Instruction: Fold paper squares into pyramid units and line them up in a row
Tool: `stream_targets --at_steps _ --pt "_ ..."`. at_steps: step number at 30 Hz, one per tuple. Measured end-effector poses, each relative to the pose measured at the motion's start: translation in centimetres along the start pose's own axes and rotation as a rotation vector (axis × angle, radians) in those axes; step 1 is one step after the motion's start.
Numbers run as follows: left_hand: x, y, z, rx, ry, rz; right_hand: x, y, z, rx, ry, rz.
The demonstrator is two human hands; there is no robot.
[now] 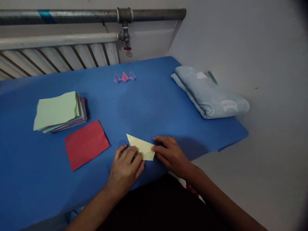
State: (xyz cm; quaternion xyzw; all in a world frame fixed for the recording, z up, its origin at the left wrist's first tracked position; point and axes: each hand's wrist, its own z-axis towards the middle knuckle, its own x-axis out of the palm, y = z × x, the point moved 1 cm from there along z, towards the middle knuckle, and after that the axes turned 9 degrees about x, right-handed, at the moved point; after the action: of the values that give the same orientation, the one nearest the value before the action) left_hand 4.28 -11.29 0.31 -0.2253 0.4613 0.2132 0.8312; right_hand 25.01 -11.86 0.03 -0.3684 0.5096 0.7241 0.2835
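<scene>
A folded pale yellow paper (141,146) lies on the blue surface right in front of me, one pointed corner aimed to the far left. My left hand (126,165) presses its curled fingers on the paper's near left part and holds it down. At the right edge, my right hand (170,155) pinches the paper with its thumb and index finger. The fingertips hide parts of the paper's lower and right edges. Left of my left hand lies a single red paper sheet (86,145), flat.
A stack of coloured paper (56,110) with light green on top stands at the left. Three small folded paper pieces (124,77), purple and pink, sit in a row farther back. A folded blanket (211,93) is at the right by the wall. A radiator (72,54) runs behind.
</scene>
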Motion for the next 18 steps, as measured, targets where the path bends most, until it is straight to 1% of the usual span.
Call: stream_targets --at_steps 4,8,13,18 --pt "0.0 0.0 0.1 -0.043 -0.019 -0.029 0.0 -0.2 0.2 0.057 -0.041 0.057" --pt "0.1 0.1 0.3 -0.104 -0.03 -0.064 0.1 -0.2 0.6 0.117 -0.046 0.105" --pt "0.4 0.1 0.5 -0.168 -0.045 -0.083 0.1 -0.2 1.0 0.176 -0.087 0.112" --pt "0.5 0.2 0.6 -0.184 -0.048 -0.095 -0.1 -0.5 1.0 0.16 -0.042 0.117"
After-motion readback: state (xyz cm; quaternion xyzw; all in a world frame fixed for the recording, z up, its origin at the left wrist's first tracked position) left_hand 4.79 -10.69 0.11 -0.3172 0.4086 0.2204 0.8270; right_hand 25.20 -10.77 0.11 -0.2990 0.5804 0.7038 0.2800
